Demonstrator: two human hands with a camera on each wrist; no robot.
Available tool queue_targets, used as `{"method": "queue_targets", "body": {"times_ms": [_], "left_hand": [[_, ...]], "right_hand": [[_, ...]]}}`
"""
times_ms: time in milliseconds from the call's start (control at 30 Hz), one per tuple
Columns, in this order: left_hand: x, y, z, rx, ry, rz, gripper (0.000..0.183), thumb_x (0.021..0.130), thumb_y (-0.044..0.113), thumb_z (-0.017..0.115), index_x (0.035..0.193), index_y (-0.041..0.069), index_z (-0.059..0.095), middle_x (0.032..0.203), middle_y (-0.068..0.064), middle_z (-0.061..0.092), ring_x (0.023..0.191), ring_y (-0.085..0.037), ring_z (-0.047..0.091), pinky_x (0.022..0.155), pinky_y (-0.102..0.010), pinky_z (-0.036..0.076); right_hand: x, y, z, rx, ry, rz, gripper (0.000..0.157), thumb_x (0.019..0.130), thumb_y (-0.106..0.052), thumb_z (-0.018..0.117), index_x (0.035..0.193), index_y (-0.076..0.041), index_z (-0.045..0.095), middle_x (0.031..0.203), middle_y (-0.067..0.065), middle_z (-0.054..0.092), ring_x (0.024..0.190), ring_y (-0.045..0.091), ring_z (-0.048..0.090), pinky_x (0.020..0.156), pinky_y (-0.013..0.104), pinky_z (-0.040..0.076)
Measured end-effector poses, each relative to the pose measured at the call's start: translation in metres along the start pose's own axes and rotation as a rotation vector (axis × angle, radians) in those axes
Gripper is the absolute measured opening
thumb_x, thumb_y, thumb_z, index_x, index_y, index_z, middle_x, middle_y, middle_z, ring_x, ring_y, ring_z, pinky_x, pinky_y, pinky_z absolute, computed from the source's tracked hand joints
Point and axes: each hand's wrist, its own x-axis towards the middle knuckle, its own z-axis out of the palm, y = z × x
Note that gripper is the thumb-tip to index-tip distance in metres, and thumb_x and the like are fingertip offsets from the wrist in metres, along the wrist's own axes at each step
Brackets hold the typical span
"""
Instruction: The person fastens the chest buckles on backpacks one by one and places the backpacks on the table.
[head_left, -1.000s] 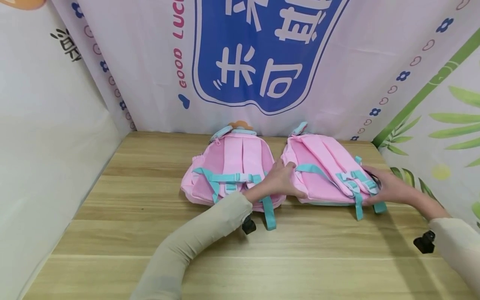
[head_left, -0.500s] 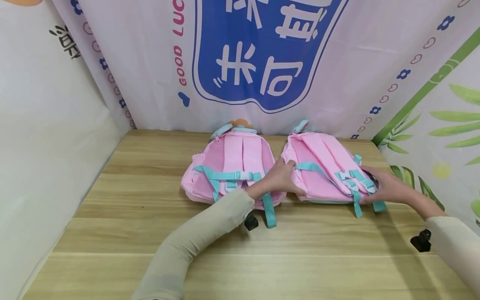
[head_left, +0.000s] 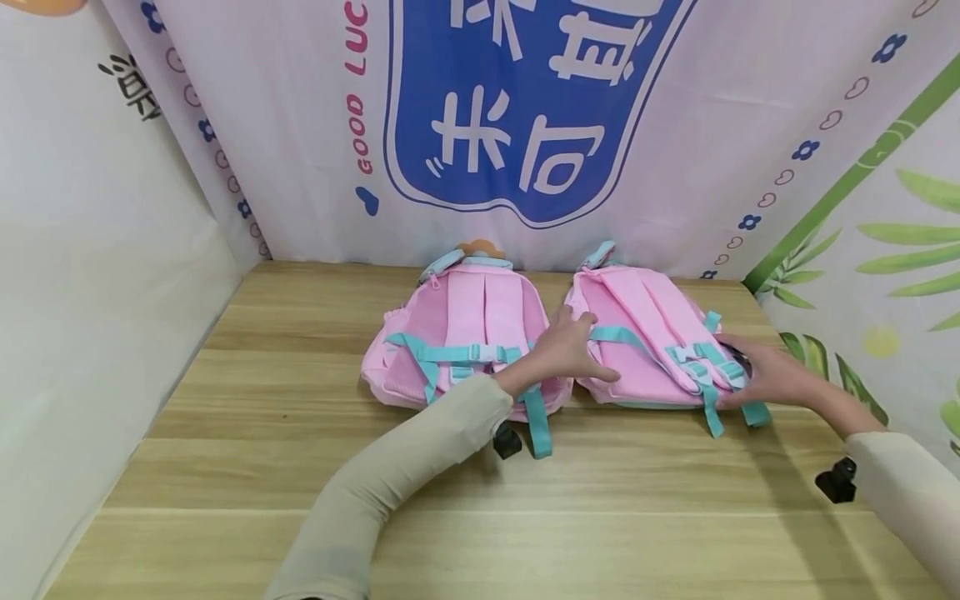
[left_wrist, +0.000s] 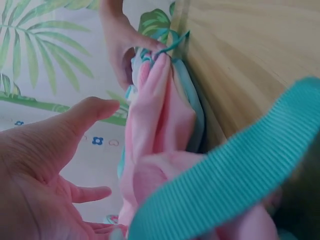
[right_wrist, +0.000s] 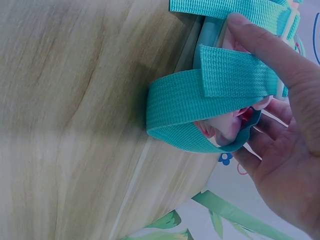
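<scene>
Two pink backpacks with teal straps lie back side up on the wooden table. My left hand (head_left: 564, 346) hovers between them, over the right edge of the left backpack (head_left: 468, 312). In the left wrist view, its thumb and fingers are spread beside the right backpack (left_wrist: 160, 105), holding nothing. My right hand (head_left: 772, 379) grips the right end of the right backpack (head_left: 637, 371), thumb at the near corner and fingers behind. In the right wrist view, the thumb crosses a teal strap (right_wrist: 235, 70), and the fingers are partly hidden behind the bag.
A printed cloth (head_left: 300, 150) hangs along the table's back edge, close behind both bags. White and leaf-printed cloths border the left and right sides. Loose teal strap ends (head_left: 538, 425) trail onto the wooden table (head_left: 300, 467). A black wrist camera (head_left: 507, 440) hangs under the left sleeve.
My left hand has let go of the right backpack's left side, its fingers lifting and spreading. My right hand has shifted slightly left and stays at the right end, the bag almost unmoved.
</scene>
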Motion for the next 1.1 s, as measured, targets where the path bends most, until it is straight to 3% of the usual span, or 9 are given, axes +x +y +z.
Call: {"method": "queue_targets", "body": {"times_ms": [167,333,600,733,833,933,1100], "left_hand": [[0.007,0.012,0.008,0.029,0.072,0.054,0.086,0.076,0.056,0.084,0.146,0.017,0.051,0.146,-0.011,0.045,0.129,-0.023,0.048,0.096,-0.033,0.052],[0.015,0.027,0.019,-0.018,0.107,0.078,0.081,0.076,0.055,0.084,0.144,0.020,0.054,0.143,-0.007,0.049,0.119,-0.015,0.052,0.089,-0.025,0.052],[0.024,0.053,0.044,-0.067,0.126,0.099,0.075,0.078,0.058,0.081,0.140,0.021,0.058,0.135,-0.002,0.055,0.111,-0.009,0.054,0.084,-0.019,0.048],[0.031,0.065,0.060,-0.058,0.117,0.067,0.075,0.076,0.061,0.082,0.138,0.024,0.059,0.129,0.004,0.057,0.106,-0.005,0.053,0.083,-0.016,0.046],[0.037,0.072,0.073,0.015,0.127,0.042,0.077,0.074,0.067,0.081,0.135,0.027,0.059,0.123,0.007,0.057,0.101,-0.003,0.051,0.085,-0.015,0.044],[0.042,0.078,0.084,0.156,0.162,0.038,0.079,0.071,0.074,0.078,0.133,0.028,0.059,0.118,0.010,0.058,0.101,-0.003,0.051,0.093,-0.019,0.039],[0.048,0.082,0.094,0.321,0.214,0.046,0.079,0.070,0.079,0.074,0.129,0.028,0.061,0.116,0.009,0.058,0.104,-0.006,0.051,0.101,-0.025,0.034]], "right_hand": [[0.003,-0.001,-0.001,-0.010,-0.011,0.000,0.118,0.066,-0.045,0.094,0.151,0.009,0.033,0.146,0.042,0.043,0.128,0.058,0.048,0.100,0.069,0.042],[0.006,-0.002,-0.003,-0.019,-0.022,-0.006,0.118,0.066,-0.046,0.094,0.150,0.010,0.034,0.146,0.042,0.043,0.129,0.058,0.048,0.100,0.068,0.043],[0.006,-0.003,-0.005,-0.038,-0.038,-0.004,0.119,0.066,-0.048,0.094,0.149,0.013,0.035,0.145,0.042,0.044,0.129,0.058,0.048,0.099,0.067,0.044],[0.007,-0.003,-0.005,-0.041,-0.046,0.003,0.119,0.066,-0.049,0.093,0.150,0.012,0.035,0.145,0.042,0.044,0.128,0.058,0.049,0.098,0.067,0.045],[0.007,-0.004,-0.004,-0.040,-0.045,0.001,0.120,0.065,-0.050,0.093,0.150,0.011,0.035,0.145,0.041,0.045,0.126,0.056,0.051,0.097,0.065,0.047],[0.007,-0.005,-0.004,-0.041,-0.040,0.002,0.120,0.064,-0.051,0.094,0.150,0.011,0.036,0.144,0.040,0.047,0.124,0.053,0.055,0.095,0.063,0.048],[0.008,-0.005,-0.004,-0.047,-0.039,0.011,0.121,0.064,-0.052,0.093,0.150,0.011,0.036,0.143,0.039,0.048,0.123,0.051,0.056,0.096,0.062,0.048]]}}
